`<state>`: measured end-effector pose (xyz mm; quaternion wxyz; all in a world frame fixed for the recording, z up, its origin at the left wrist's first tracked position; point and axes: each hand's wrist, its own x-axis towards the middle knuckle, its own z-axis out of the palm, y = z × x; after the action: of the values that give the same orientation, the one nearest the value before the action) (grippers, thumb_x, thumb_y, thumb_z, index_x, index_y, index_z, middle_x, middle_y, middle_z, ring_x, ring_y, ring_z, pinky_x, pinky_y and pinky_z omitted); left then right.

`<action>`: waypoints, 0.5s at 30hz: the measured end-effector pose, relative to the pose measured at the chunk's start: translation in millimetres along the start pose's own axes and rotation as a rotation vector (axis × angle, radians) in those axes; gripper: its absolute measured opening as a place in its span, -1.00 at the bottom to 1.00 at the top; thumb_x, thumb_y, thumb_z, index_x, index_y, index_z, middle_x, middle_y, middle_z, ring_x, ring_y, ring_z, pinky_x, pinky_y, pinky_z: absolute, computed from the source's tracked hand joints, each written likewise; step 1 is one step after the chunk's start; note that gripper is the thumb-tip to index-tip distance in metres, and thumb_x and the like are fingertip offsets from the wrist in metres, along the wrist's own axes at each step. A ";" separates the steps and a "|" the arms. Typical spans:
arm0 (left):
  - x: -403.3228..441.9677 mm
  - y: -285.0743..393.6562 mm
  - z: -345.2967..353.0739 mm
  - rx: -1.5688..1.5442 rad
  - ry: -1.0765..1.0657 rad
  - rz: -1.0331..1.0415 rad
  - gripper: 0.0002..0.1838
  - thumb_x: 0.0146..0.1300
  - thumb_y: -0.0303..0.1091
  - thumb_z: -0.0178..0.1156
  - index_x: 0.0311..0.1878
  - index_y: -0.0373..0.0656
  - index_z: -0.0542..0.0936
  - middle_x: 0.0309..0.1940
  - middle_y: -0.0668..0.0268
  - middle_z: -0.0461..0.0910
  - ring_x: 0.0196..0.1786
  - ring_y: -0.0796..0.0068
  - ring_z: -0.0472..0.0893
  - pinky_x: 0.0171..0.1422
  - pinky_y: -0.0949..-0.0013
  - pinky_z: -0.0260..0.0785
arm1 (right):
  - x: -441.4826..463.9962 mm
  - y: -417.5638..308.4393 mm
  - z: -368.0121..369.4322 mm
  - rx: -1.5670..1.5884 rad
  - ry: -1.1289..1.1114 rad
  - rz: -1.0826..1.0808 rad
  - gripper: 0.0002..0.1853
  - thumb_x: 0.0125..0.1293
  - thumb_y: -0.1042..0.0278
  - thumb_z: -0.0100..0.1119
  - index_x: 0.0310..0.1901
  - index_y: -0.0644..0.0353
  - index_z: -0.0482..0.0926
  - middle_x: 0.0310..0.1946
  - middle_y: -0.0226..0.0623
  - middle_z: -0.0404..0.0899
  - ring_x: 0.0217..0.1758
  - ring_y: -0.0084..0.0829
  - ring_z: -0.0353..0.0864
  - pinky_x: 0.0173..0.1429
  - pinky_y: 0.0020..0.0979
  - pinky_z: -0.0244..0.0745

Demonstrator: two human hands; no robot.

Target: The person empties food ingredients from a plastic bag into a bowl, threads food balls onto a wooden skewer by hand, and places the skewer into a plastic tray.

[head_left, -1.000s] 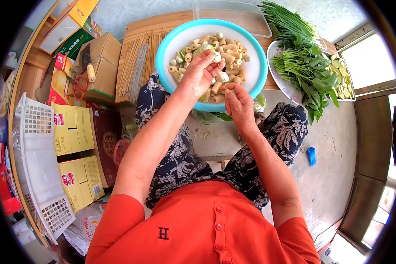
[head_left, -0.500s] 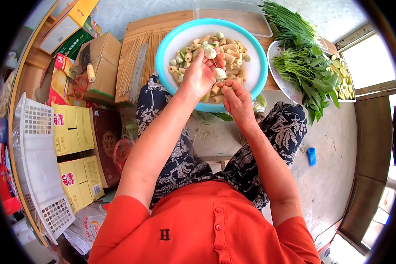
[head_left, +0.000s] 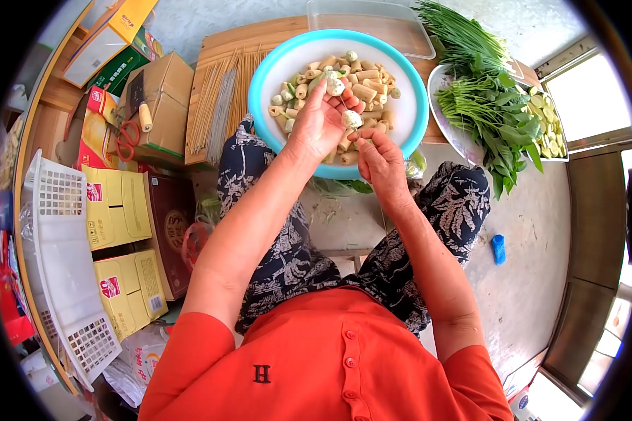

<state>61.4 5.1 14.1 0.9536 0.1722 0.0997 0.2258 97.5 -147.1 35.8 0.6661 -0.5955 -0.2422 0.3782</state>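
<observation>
Over the basin, my left hand (head_left: 321,119) is palm up with its fingers curled round a round, whitish-green food piece (head_left: 335,87). My right hand (head_left: 380,160) pinches a thin skewer (head_left: 359,133). Another whitish round piece (head_left: 351,119) sits at the skewer's upper end, close to my left fingertips. Beneath both hands stands the white basin with a turquoise rim (head_left: 416,126). It holds many tan, short cylindrical pieces (head_left: 364,92) and some whitish-green round ones. My left hand hides part of this heap.
Loose skewers (head_left: 221,91) lie on the wooden board (head_left: 214,52) left of the basin. A clear plastic tray (head_left: 393,31) is behind it. Leafy greens (head_left: 488,112) and sliced vegetables (head_left: 546,123) are at right. Scissors (head_left: 127,139) and cartons (head_left: 117,207) stand left.
Both hands stay almost in place over the basin. The piece on the skewer and my right hand have shifted very slightly; nothing has been let go.
</observation>
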 end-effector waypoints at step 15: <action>-11.2 -15.6 -0.6 0.095 -0.039 -0.084 -0.57 0.43 -0.03 -0.11 0.01 -0.25 0.44 -0.27 0.23 0.53 -0.14 0.28 0.53 0.16 0.16 0.40 | 10.0 0.0 0.1 0.043 0.026 0.018 -0.84 0.41 0.37 -0.06 -0.21 0.22 0.51 -0.70 -0.61 0.24 -0.67 -0.76 0.14 -0.59 -0.63 0.02</action>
<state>57.5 -13.0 9.0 0.9548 0.2173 0.0989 0.1773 103.4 -139.1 34.6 0.6784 -0.5881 -0.2201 0.3814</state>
